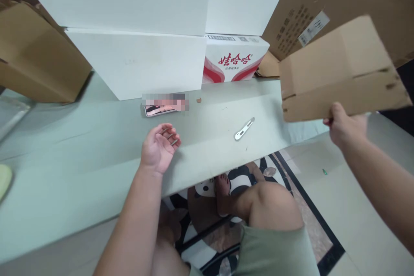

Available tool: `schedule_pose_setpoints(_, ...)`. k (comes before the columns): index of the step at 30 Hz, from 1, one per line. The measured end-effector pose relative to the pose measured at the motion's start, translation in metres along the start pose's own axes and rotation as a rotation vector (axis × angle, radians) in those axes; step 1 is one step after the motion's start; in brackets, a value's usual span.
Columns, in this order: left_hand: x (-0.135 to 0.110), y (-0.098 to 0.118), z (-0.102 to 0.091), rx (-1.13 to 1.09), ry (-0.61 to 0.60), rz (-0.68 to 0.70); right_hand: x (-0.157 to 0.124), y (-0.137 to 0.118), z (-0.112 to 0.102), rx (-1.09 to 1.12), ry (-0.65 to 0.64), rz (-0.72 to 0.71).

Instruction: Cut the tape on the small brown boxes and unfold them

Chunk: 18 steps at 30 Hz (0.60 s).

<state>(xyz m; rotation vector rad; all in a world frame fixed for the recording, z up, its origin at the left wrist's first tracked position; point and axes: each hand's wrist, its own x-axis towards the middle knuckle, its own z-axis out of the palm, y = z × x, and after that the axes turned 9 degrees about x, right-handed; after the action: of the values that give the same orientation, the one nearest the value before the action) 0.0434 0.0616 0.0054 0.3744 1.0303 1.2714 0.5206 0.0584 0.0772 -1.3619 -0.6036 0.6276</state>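
My right hand point(347, 127) grips the lower edge of a flat brown cardboard piece point(336, 69), raised at the right beyond the table's end. Slots and creases mark the cardboard. Palm up and fingers loosely curled apart, my left hand point(160, 146) is over the table point(80, 151) and holds nothing. Just beyond it lies a phone point(161, 108), partly blurred out. A white utility knife point(244, 129) rests on the table between my two hands, with its tip pointing away from me.
White panels point(136, 64) stand along the back, beside a white-and-red printed carton point(236, 60). A brown box point(39, 51) is at the left, and a large cardboard sheet point(323, 13) leans at the back right. A small brown scrap point(199, 100) lies near the phone. A panda-patterned mat point(207, 187) covers the floor below.
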Motion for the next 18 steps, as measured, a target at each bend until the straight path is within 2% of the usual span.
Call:
schedule_pose_setpoints(1, 0.001, 0.0, 0.0, 0.001, 0.005, 0.0, 0.017, -0.005, 0.016, -0.018, 0.017, -0.045)
schedule_pose_setpoints(3, 0.001, 0.001, 0.0, -0.002, 0.019, 0.006, 0.045, -0.006, 0.045, -0.055, -0.001, -0.047)
schedule_pose_setpoints(6, 0.003, 0.003, -0.001, -0.01, 0.026, 0.015, 0.055, 0.016, 0.068, -0.167, -0.129, 0.031)
schedule_pose_setpoints(10, 0.004, 0.005, -0.004, -0.018, 0.013, 0.02, 0.021, 0.072, 0.062, -0.489, -0.322, 0.105)
schedule_pose_setpoints(13, 0.002, 0.008, -0.007, -0.03, 0.01, 0.025, -0.006, 0.102, 0.056, -0.596, -0.422, 0.106)
schedule_pose_setpoints(15, -0.001, 0.011, -0.01, -0.043, 0.012, 0.032, -0.018, 0.107, 0.061, -0.649, -0.487, 0.069)
schedule_pose_setpoints(18, -0.009, 0.018, -0.016, -0.091, 0.037, 0.054, -0.032, 0.097, 0.084, -0.709, -0.593, -0.009)
